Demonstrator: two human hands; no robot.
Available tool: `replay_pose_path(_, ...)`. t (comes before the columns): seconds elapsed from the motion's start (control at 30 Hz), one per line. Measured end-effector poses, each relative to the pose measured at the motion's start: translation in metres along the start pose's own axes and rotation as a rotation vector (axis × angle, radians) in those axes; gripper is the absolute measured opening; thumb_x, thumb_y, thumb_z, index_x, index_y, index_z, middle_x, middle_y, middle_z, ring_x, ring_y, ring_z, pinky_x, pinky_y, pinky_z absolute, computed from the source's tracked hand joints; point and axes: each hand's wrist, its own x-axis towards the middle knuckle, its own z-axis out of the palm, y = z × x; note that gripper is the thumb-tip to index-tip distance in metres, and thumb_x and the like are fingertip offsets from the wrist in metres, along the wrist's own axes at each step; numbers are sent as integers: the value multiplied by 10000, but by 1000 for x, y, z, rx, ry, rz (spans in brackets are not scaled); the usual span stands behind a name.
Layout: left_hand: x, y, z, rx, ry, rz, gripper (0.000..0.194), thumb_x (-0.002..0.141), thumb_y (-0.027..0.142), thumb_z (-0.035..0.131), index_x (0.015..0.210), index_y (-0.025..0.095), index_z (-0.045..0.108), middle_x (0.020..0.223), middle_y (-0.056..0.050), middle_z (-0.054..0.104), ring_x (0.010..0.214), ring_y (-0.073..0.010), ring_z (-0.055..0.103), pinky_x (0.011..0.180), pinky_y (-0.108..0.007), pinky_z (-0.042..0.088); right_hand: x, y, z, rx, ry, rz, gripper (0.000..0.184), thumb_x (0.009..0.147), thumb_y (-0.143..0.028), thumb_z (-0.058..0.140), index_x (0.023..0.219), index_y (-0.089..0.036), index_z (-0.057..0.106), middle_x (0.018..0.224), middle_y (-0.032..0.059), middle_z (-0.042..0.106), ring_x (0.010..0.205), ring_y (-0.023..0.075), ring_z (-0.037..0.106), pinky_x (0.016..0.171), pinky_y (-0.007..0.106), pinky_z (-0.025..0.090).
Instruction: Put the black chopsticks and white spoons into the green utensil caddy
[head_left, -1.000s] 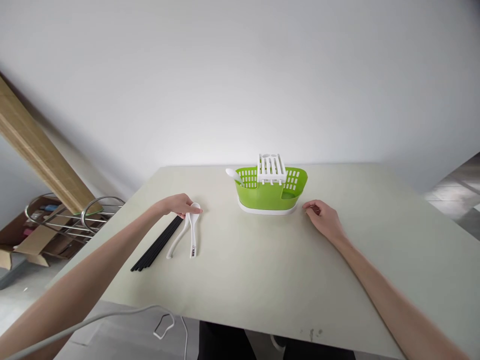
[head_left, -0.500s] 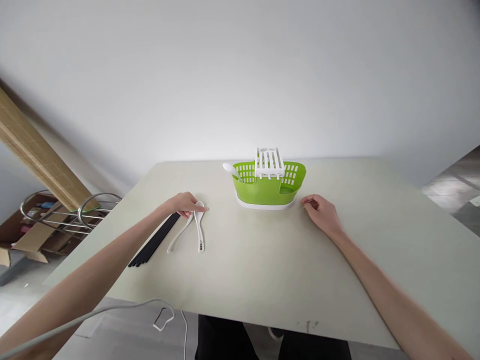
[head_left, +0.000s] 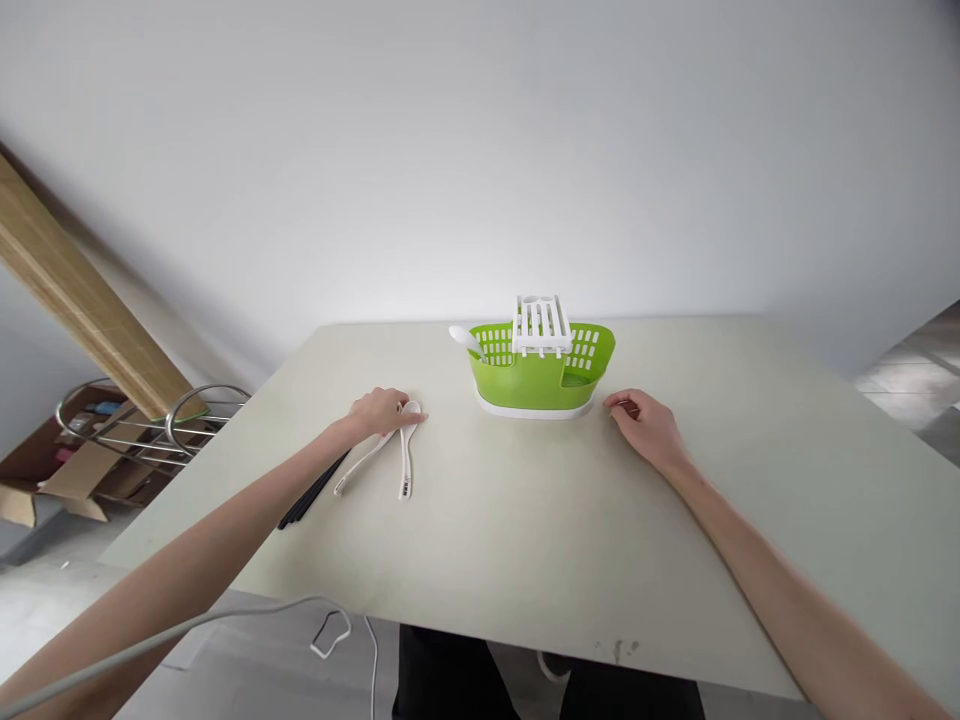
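Observation:
My left hand is closed at the bowl end of a white spoon, its thumb lying by the bowl. A second white spoon slants out from under the same hand, its bowl hidden by my fingers. Black chopsticks lie in a bundle, partly covered by my left forearm. My right hand rests on the table with curled fingers and nothing visible in them, just right of a green basket. The basket has a white base and a white slatted rack. Another white spoon leans out of its left compartment.
The pale table meets a white wall at the back. A white cable crosses below its front edge. To the left on the floor are a metal rack, a cardboard box and a long cardboard piece.
My left hand has slid a little to the right, and the gripped spoon has shifted right with it, its handle spreading away from the other spoon. My right hand has stayed beside the basket.

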Motion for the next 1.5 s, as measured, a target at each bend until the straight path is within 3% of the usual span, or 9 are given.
replay_pose_path(0.2,-8,4,-3,60,96,1,611,776,779,632,1110,272,695,1086,-119,775,1039,-336,703,827,-369,495,0,0,0,5,-3,-9,229,818,-326,540,909,-245,733,916,39,763,796,216,657,776,356,493)
replay_pose_path(0.47,-21,48,-47,-224,509,140,522,1011,686,392,1122,234,630,873,-68,758,895,-278,714,748,-338,460,0,1,1,13,-10,-21,236,820,-329,538,924,-243,731,889,34,753,770,207,651,742,341,490)
replay_pose_path(0.67,-10,95,-71,-489,451,200,573,985,740,438,1143,201,550,799,-63,742,745,-238,693,661,-318,450,1,1,1,20,-16,-21,231,815,-326,541,921,-243,729,929,36,765,799,208,663,763,341,494)
replay_pose_path(0.8,5,110,-74,-421,485,248,455,894,541,710,1154,204,549,865,-56,740,826,-234,697,681,-301,463,2,1,1,25,-17,-19,234,816,-325,539,926,-245,729,934,37,767,802,210,666,768,342,494)
replay_pose_path(0.93,11,116,-74,-518,469,327,331,874,374,730,1124,218,578,768,18,683,624,-161,656,616,-270,473,3,1,2,29,-19,-19,230,813,-328,541,919,-247,728,916,36,765,764,207,655,740,344,489)
replay_pose_path(1.1,6,116,-93,-871,710,393,199,907,302,658,1069,199,607,661,75,564,443,-96,583,483,-232,435,3,1,2,28,-13,-21,227,811,-328,543,909,-247,732,900,35,762,758,206,655,745,344,487)
replay_pose_path(1.3,-21,89,-146,-1115,991,407,103,946,212,627,1029,208,565,594,97,480,425,-78,511,457,-227,413,2,2,2,27,-9,-24,229,814,-325,541,915,-244,730,930,35,766,795,206,663,771,341,492)
replay_pose_path(1.4,-39,62,-160,-1075,963,311,176,931,198,657,1058,206,535,586,100,511,425,-86,511,482,-243,443,2,3,2,26,-10,-23,229,812,-327,548,919,-247,734,932,31,770,791,204,665,767,340,493)
replay_pose_path(1.5,-51,34,-154,-861,759,180,288,851,174,691,1099,195,545,572,78,592,443,-118,559,509,-259,473,2,4,2,25,-4,-23,233,809,-329,546,915,-245,736,941,34,774,804,206,667,779,342,494)
